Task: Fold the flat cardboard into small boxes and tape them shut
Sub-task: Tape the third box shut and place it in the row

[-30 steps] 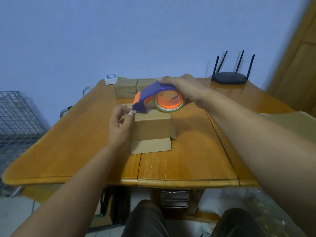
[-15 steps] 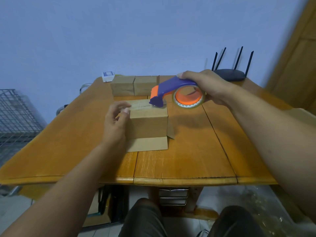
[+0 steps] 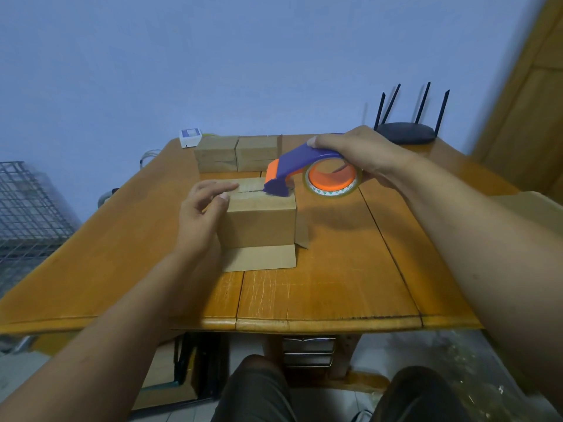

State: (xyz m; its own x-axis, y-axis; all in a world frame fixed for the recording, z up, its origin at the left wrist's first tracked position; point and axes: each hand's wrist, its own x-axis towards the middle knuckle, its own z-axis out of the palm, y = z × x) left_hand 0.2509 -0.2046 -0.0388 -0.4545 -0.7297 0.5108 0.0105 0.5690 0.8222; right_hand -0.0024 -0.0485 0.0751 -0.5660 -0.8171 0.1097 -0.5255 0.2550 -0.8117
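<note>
Left hand point(image 3: 202, 208) rests at the left edge of the box point(image 3: 259, 223), fingers relaxed and pressing down on its top. The box sits on the table point(image 3: 335, 269). The tape dispenser point(image 3: 304, 172) has its nose on the box top, with the right hand point(image 3: 359, 150) clenched around it just right of the box. Step looks like taping the top seam; next move likely needs a pull past the box's right edge, then a cut.

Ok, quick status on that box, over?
Left hand steadies box, fingers on top. Right hand grips dispenser, nose at the top seam's right end. Two boxes behind, not in the way.
</note>
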